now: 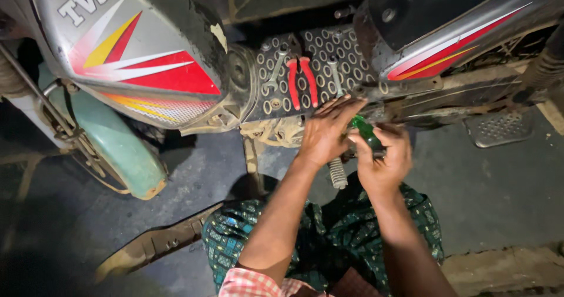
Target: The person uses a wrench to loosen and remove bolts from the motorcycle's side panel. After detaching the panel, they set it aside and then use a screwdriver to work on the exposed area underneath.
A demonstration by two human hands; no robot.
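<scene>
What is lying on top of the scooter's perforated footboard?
On the footboard lie red-handled pliers, a spanner and a second metal tool. The left hand covers the footboard's near edge, so anything under it is hidden.

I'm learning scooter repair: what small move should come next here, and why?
Probably a turn of the green-handled screwdriver: the right hand grips its handle, and the left hand rests flat on the footboard edge beside it, seemingly steadying the tip, which is hidden.
</scene>
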